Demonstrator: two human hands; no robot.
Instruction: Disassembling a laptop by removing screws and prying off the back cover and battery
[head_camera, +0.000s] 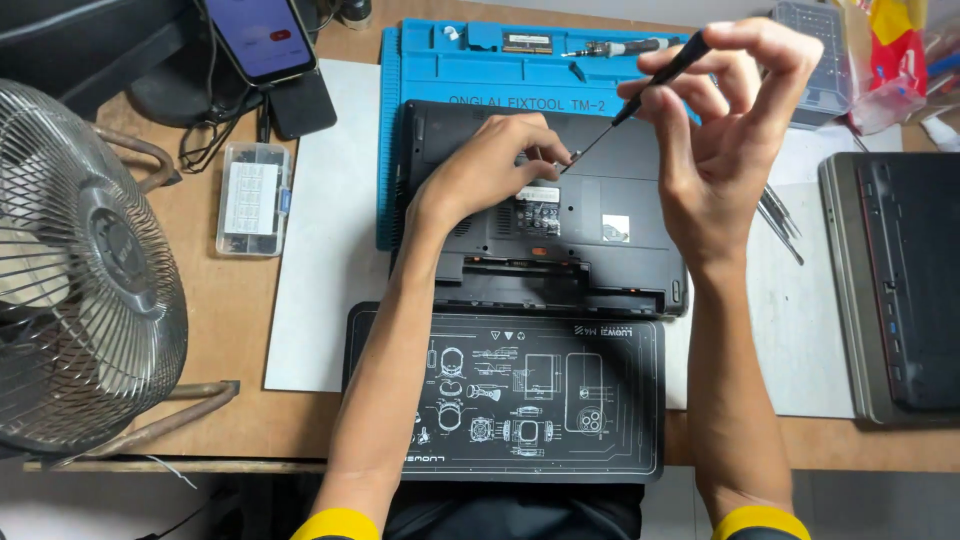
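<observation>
Head view: screwdriver is pinched in right hand fingers, left hand fingers rested curled on upturned laptop, covers still fitted.

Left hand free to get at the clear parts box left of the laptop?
Probably not right away. The left hand rests on the upturned laptop, fingers at the screwdriver tip. The path across the white mat to the parts box looks unobstructed.
</observation>
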